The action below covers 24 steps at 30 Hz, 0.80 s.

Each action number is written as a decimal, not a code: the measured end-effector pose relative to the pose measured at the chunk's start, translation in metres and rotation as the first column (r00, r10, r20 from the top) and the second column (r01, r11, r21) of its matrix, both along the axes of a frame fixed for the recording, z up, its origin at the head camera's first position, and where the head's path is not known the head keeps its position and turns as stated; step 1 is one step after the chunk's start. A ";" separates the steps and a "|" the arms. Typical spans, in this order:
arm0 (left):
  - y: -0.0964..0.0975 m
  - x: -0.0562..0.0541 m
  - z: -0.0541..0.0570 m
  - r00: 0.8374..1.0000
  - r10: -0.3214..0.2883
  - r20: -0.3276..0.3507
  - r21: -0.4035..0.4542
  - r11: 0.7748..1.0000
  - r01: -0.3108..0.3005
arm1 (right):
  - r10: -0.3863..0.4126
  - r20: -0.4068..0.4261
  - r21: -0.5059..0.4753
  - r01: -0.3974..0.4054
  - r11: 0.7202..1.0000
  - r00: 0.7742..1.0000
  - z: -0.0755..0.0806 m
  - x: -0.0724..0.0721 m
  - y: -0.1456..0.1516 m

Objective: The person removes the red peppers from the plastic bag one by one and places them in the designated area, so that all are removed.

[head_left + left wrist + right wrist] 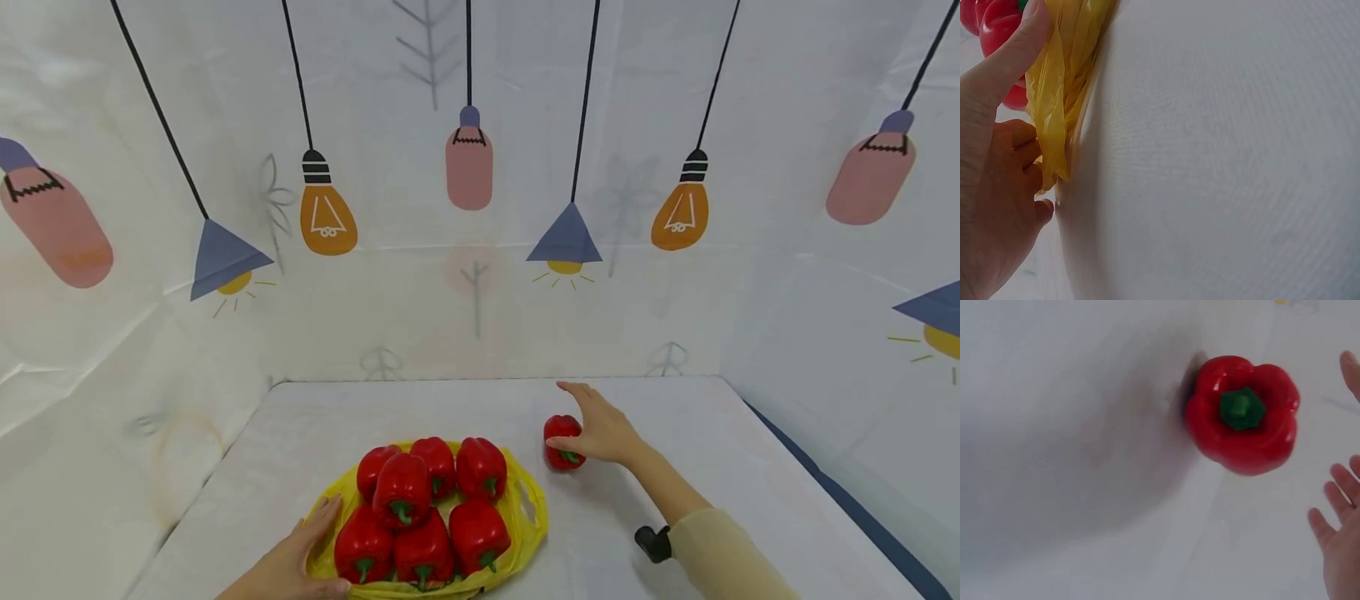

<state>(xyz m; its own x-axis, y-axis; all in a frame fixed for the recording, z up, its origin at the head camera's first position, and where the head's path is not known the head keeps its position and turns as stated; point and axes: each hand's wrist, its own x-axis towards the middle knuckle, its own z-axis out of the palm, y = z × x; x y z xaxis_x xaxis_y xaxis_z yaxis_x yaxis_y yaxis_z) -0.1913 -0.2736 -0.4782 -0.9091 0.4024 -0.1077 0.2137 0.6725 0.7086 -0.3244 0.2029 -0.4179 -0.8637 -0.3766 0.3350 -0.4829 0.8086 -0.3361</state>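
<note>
In the head view several red bell peppers (pixel 402 490) sit piled in a yellow plastic bag (pixel 531 542) with its rim spread wide. My left hand (pixel 296 554) holds the bag's left side, thumb at the front edge. Up close in the left wrist view, the yellow plastic (pixel 1054 125) lies between the thumb and the bent fingers (pixel 1029 153). A single red bell pepper (pixel 1241 415) with a green stem stands apart on the table, right of the bag. Beside it, my right hand (pixel 603 429) has thumb and fingers spread wide, with a gap to the pepper in the right wrist view.
The white-covered table (pixel 480 400) ends at a white sheet wall (pixel 480 292) printed with hanging lamps. Similar sheeting rises at both sides. A dark blue strip (pixel 840 492) runs along the right side. A small black device (pixel 653 543) sits at my right wrist.
</note>
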 end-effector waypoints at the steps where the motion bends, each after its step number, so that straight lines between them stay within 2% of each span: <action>1: 0.000 0.000 0.001 1.000 0.003 0.006 0.005 1.000 -0.003 | 0.008 -0.042 -0.020 -0.009 1.000 0.999 0.002 0.001 0.000; 4: 0.000 0.001 0.003 1.000 0.001 0.021 0.015 1.000 -0.002 | 0.021 -0.133 -0.093 -0.034 0.995 0.991 0.009 0.004 -0.003; 10: 0.000 0.001 0.004 0.999 0.010 0.046 0.025 1.000 -0.011 | 0.056 -0.229 -0.174 -0.098 0.980 0.972 0.022 0.009 -0.011; 15: 0.000 0.000 0.003 0.998 0.009 0.055 0.028 1.000 -0.011 | 0.125 -0.278 -0.164 -0.175 0.971 0.952 0.032 0.014 -0.024; 21: 0.000 -0.001 0.001 0.999 0.008 0.047 0.021 1.000 -0.009 | 0.216 -0.354 -0.147 -0.282 0.948 0.910 0.043 0.021 -0.042; 24: 0.000 -0.001 0.000 0.998 0.019 0.052 0.015 1.000 -0.020 | 0.249 -0.365 -0.141 -0.317 0.938 0.897 0.048 0.025 -0.050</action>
